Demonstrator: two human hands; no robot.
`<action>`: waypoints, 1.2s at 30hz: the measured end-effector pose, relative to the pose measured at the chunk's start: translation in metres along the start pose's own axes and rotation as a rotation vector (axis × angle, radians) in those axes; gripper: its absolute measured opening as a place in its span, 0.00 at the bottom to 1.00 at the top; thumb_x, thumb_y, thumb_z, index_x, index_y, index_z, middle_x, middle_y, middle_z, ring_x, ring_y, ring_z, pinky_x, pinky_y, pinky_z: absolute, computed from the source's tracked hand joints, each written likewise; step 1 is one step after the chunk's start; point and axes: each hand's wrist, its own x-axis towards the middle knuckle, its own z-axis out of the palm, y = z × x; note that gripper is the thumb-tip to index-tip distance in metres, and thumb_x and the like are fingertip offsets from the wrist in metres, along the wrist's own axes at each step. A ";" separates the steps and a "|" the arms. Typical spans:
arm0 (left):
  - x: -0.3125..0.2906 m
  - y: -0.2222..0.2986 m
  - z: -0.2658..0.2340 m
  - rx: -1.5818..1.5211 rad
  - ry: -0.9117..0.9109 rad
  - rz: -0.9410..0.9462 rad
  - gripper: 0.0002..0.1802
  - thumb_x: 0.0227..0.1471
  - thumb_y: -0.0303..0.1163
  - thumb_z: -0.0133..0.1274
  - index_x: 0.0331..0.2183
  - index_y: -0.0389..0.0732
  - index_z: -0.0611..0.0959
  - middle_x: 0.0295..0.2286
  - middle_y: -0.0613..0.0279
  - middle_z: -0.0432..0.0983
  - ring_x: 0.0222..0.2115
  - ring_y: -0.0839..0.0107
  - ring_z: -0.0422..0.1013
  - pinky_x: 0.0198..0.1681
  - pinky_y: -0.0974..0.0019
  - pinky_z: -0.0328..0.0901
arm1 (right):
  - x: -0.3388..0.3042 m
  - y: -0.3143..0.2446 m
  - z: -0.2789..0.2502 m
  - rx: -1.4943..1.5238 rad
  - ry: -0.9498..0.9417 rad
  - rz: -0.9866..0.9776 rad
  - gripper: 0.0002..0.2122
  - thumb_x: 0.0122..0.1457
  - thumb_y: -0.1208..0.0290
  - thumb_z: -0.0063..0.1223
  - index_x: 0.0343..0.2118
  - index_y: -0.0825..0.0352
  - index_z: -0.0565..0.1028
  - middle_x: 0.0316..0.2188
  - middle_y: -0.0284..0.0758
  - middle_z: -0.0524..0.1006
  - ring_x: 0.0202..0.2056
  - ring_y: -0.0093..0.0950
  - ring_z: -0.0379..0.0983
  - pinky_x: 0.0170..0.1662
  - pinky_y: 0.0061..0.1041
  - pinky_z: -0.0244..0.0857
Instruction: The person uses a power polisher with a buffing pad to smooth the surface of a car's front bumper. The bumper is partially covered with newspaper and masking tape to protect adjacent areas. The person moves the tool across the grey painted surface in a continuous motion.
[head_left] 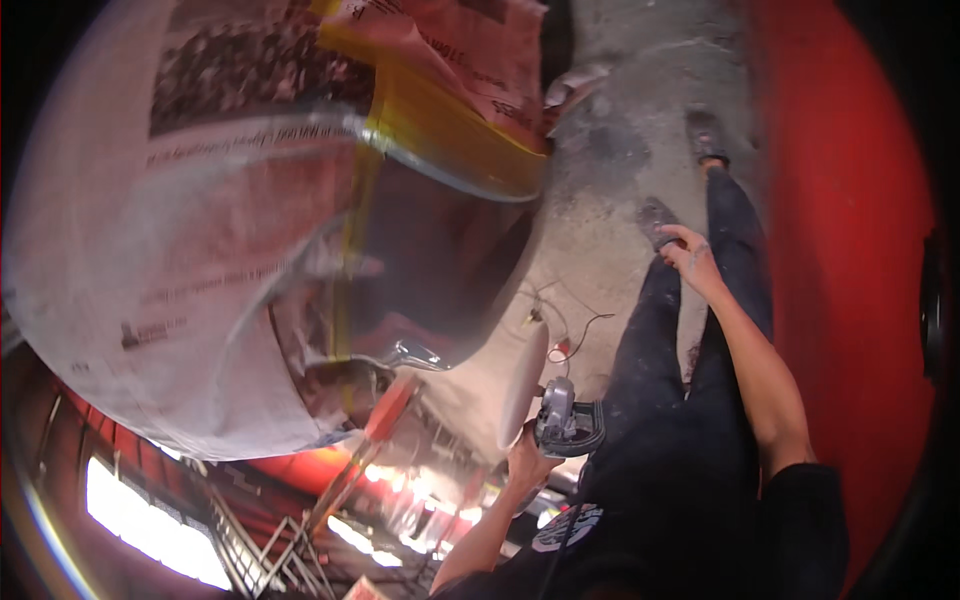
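My left hand (525,466) is closed round a power polisher (567,420) at the lower middle. A big pale round pad (523,385) sits on the polisher, seen almost edge-on and apart from the car body. My right hand (695,265) hangs in front of my legs, its fingers loosely bent and apart, with nothing visible in them. To the left, a grey car body panel (430,260) shows between sheets of newspaper (220,250) and yellow masking tape (420,110). Part of my left hand's grip is hidden behind the tool.
A large red surface (840,250) stands close on my right. Below me lies a dusty concrete floor (600,200). A dark cable (585,330) and a small red item (560,350) lie there. Metal framework (290,550) and bright openings show at the lower left.
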 end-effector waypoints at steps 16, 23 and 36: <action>0.021 0.055 0.021 -0.180 -0.056 -0.274 0.59 0.35 0.39 0.72 0.64 0.32 0.58 0.46 0.51 0.72 0.43 0.62 0.71 0.47 0.59 0.67 | 0.094 -0.014 -0.008 0.246 -0.198 0.286 0.17 0.64 0.79 0.46 0.56 0.69 0.73 0.29 0.30 0.77 0.29 0.17 0.70 0.32 0.16 0.63; 0.003 0.022 0.048 -0.380 -0.121 -0.438 0.56 0.33 0.39 0.73 0.61 0.33 0.63 0.50 0.47 0.72 0.54 0.57 0.69 0.59 0.60 0.62 | 0.100 -0.043 -0.014 0.255 -0.239 0.342 0.17 0.66 0.77 0.46 0.57 0.70 0.74 0.32 0.29 0.76 0.34 0.18 0.69 0.40 0.16 0.65; 0.015 0.066 0.025 -0.363 -0.160 -0.556 0.49 0.33 0.37 0.74 0.56 0.34 0.71 0.48 0.51 0.75 0.51 0.61 0.71 0.55 0.61 0.66 | 0.103 -0.038 -0.019 0.150 -0.250 0.258 0.18 0.66 0.76 0.47 0.57 0.72 0.73 0.32 0.30 0.75 0.34 0.20 0.68 0.42 0.18 0.64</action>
